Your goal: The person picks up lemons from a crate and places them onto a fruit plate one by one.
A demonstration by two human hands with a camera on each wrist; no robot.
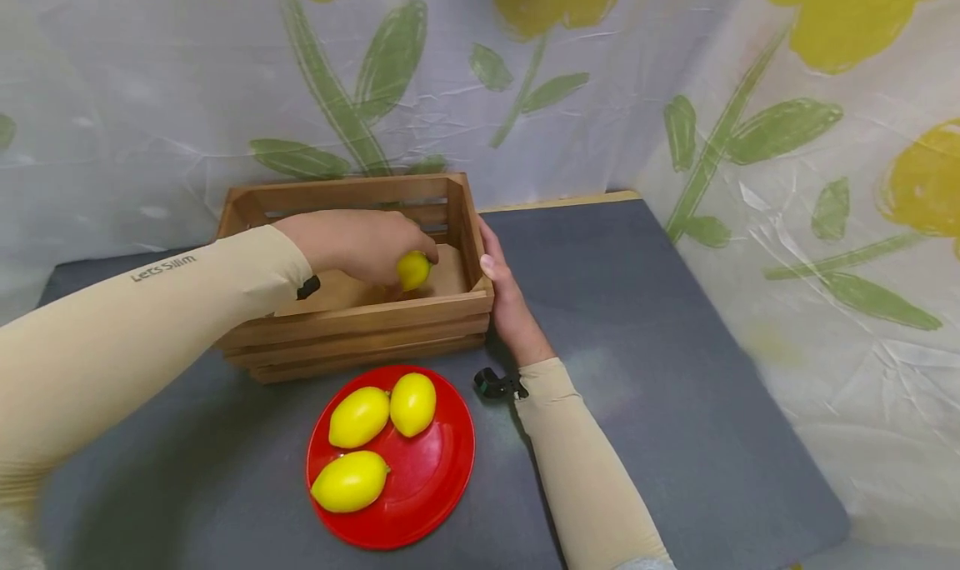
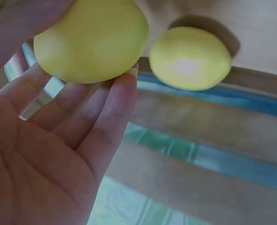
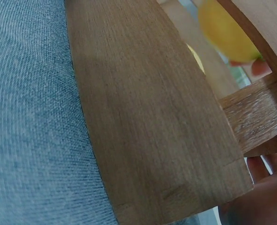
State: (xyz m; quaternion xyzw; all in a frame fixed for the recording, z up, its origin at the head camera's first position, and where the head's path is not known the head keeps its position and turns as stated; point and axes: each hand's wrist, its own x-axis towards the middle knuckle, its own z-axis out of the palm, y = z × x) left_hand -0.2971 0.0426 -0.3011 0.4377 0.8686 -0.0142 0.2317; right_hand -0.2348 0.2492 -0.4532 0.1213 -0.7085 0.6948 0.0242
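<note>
Inside the wooden crate [image 1: 360, 330], my left hand [image 1: 367, 241] holds a lemon [image 1: 413, 271] in its fingers. The left wrist view shows this held lemon [image 2: 93, 40] large, with a second lemon [image 2: 190, 58] close beside it, by the slatted wall. My right hand [image 1: 508, 293] rests against the outside of the crate's right end, fingers along the wall and thumb by the rim. In the right wrist view, the crate's slat [image 3: 152, 117] fills the middle, and the held lemon [image 3: 227, 33] shows through a gap.
A red plate [image 1: 431, 503] lies in front of the crate with three lemons [image 1: 351, 482] on it. The crate stands on a dark grey table [image 1: 637, 370], near its back edge. Hanging sheets painted with flowers [image 1: 600, 95] close off the back and right.
</note>
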